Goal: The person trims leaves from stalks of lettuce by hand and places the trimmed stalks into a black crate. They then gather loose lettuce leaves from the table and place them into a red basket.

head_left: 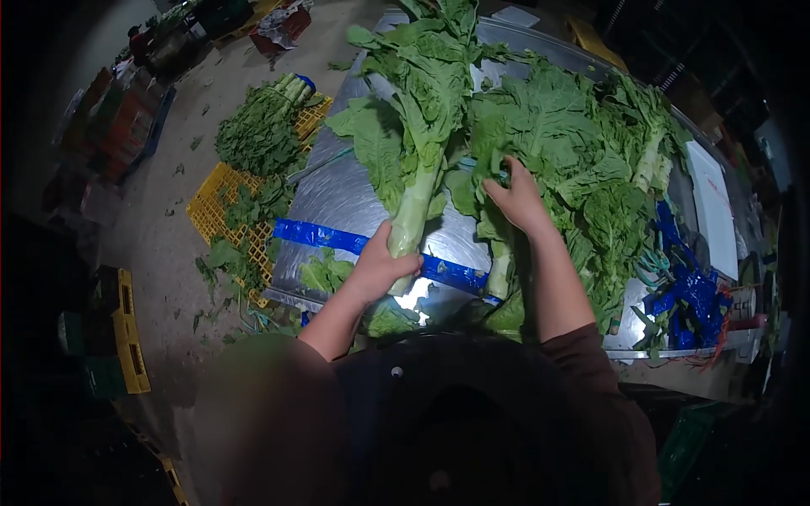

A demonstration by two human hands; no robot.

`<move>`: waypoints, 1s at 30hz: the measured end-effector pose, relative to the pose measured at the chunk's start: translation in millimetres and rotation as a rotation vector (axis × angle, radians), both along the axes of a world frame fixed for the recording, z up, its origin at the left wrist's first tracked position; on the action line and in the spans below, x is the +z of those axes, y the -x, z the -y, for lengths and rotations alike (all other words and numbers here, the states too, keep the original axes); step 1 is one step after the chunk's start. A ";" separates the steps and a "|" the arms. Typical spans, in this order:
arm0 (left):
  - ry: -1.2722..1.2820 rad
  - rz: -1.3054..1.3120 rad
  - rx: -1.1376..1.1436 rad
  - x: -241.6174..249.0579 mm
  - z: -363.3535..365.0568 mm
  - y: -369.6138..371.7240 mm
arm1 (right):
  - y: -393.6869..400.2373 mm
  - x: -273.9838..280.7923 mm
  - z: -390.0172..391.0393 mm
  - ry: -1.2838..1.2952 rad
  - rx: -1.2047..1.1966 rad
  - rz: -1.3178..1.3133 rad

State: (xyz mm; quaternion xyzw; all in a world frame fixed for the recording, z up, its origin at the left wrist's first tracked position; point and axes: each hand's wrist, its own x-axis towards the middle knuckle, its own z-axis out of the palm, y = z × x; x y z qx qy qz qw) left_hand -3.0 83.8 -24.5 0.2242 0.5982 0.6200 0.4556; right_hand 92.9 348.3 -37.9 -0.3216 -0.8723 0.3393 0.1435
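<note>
My left hand (388,268) is wrapped around the pale lower stem of a stem lettuce (415,202), whose leafy top points away from me across the metal table (337,198). Beneath that stalk a wide blue strip (325,236) runs crosswise over the tabletop. My right hand (516,196) is among the leaves just right of it, thumb and forefinger apart; its other fingers are partly hidden. Under my right forearm another stem lettuce (499,268) lies with its butt on the strip. A thin teal band (467,164) shows partly beneath the leaves.
A heap of leafy stalks (582,152) covers the table's right side. Tangled blue strips (696,295) and a white panel (713,211) are at far right. Left, on the floor, a yellow pallet (215,202) bears a leafy bundle (261,131). Another yellow pallet (131,329) stands nearer.
</note>
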 end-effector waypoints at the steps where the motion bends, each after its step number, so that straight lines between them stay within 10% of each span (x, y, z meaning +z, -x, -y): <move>1: 0.050 -0.262 0.034 -9.2 -0.2 0.1 | 8.1 3.2 3.2 0.030 -0.019 -0.176; 14: 0.336 -0.690 0.048 -1.7 -6.6 -28.2 | 101.3 15.8 58.4 -0.599 -0.156 -0.490; 30: 0.350 -0.628 0.009 3.6 -8.8 -23.5 | 101.8 16.0 57.7 -0.590 0.076 -0.583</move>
